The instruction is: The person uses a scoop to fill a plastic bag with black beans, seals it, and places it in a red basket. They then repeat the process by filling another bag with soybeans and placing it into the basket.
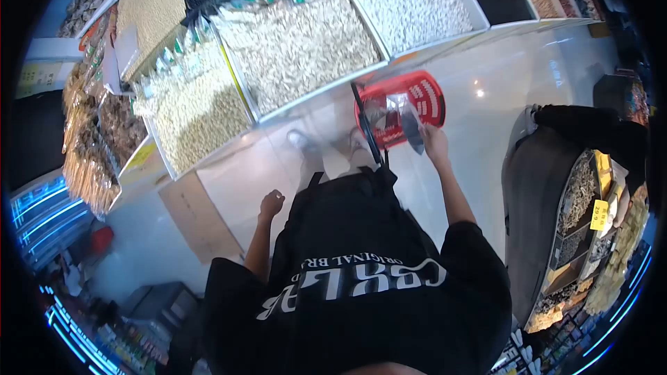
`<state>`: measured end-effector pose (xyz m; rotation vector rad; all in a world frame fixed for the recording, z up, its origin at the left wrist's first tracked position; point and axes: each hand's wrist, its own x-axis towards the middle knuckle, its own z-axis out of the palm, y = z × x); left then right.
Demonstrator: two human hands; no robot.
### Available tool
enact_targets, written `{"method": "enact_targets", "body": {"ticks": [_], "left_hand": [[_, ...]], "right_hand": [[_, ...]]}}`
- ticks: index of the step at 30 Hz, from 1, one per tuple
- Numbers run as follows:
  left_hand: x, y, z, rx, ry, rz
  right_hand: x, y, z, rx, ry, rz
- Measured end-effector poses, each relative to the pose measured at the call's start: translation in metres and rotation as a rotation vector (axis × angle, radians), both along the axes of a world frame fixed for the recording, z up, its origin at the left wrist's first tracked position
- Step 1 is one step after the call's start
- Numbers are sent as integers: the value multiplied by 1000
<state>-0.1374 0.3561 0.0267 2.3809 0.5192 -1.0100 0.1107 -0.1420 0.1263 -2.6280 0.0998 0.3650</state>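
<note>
My right hand (435, 146) grips the end of a dark, glossy flat packet (412, 128) over a red shopping basket (432, 90). The packet's contents cannot be made out. Something clear and shiny, like plastic wrap (389, 107), lies inside the basket. Its black handle (368, 128) leans toward my body. On the other side, my left hand (272, 203) hangs beside my black shirt with its fingers curled in and nothing visible in them. It is apart from the bins.
In front run display bins of pale seeds (299, 42), round beige kernels (198, 111) and white beans (417, 10). Bundled dried goods (94, 139) stand left. A cardboard sheet (199, 217) lies on the floor. At right is a curved shelf (535, 201), with another person's dark-clothed leg (577, 121) nearby.
</note>
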Motion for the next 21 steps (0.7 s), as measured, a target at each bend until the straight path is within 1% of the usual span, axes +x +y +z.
{"method": "enact_targets", "body": {"ticks": [1, 2, 3, 4, 5, 7, 9, 11, 12, 13, 14, 15, 16, 17, 19, 20, 21], "left_hand": [[-38, -8, -13, -24, 52, 90], [-79, -11, -28, -130, 38, 93], [-87, -39, 25, -236, -78, 74], [-97, -61, 62, -320, -117, 64], [-115, -72, 80, -309, -42, 92], [-136, -83, 108, -280, 77, 153], [-149, -80, 125, -224, 153, 222], [-148, -74, 142, -173, 197, 288], [-144, -72, 149, -153, 210, 317], [-140, -70, 154, -138, 216, 342], [-137, -69, 158, -123, 219, 365], [-135, -68, 160, -107, 221, 381], [-135, -68, 162, -100, 217, 399], [-137, -68, 162, -94, 218, 416], [-140, -72, 159, -92, 209, 439], [-143, -76, 154, -98, 203, 448], [-147, -82, 147, -107, 196, 451]], "right_hand": [[-1, -13, -20, -5, 34, 17], [2, -22, -37, 2, 40, 12], [4, -29, -55, 13, 43, 4], [6, -32, -68, 24, 49, -6], [8, -34, -75, 42, 77, 13], [10, -27, -90, -6, 96, 32], [12, -19, -111, -49, 141, 73], [-7, -8, -158, -91, 228, 135], [-24, 1, -192, -103, 259, 214], [-35, 12, -215, -116, 284, 294], [-41, 30, -202, 116, 183, 403], [-46, 56, -189, 191, 231, 355], [-51, 79, -162, 478, 59, 284], [-48, 106, -116, 824, 153, -79], [-38, 128, -62, 941, 236, -220], [-33, 132, -51, 996, 276, -290], [-29, 133, -48, 982, 326, -287]]}}
